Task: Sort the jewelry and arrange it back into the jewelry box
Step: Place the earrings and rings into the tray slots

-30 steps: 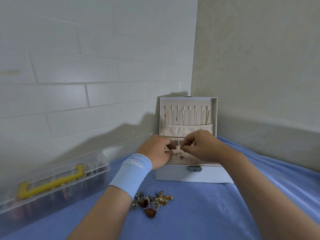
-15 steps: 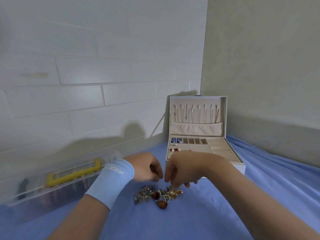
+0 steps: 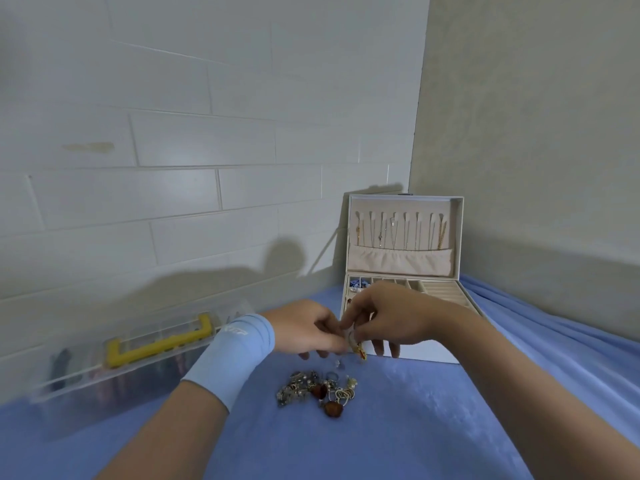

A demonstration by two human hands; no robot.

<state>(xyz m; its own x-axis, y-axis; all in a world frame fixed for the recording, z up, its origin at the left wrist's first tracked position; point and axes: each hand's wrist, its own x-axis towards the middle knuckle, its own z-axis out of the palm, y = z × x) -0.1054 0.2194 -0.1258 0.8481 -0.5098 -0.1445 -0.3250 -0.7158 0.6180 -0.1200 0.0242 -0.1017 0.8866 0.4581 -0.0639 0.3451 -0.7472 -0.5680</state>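
Observation:
A white jewelry box (image 3: 460,237) stands open in the corner, with necklaces hanging inside its lid and small compartments in its tray. A tangled pile of jewelry (image 3: 317,391) lies on the blue cloth in front of it. Above the pile, my left hand (image 3: 304,332) and my right hand (image 3: 391,318) meet. Together they pinch a small gold and white piece of jewelry (image 3: 356,346) that dangles between the fingertips. A tiny blue piece (image 3: 339,364) lies just under the hands.
A clear plastic case with a yellow handle (image 3: 156,344) lies along the tiled wall at the left. A blue cloth (image 3: 381,438) covers the table. Walls close in behind and at the right of the box.
Both hands left the box tray, dropped to the pile and have lifted a small gold piece between them. The camera view shifted left.

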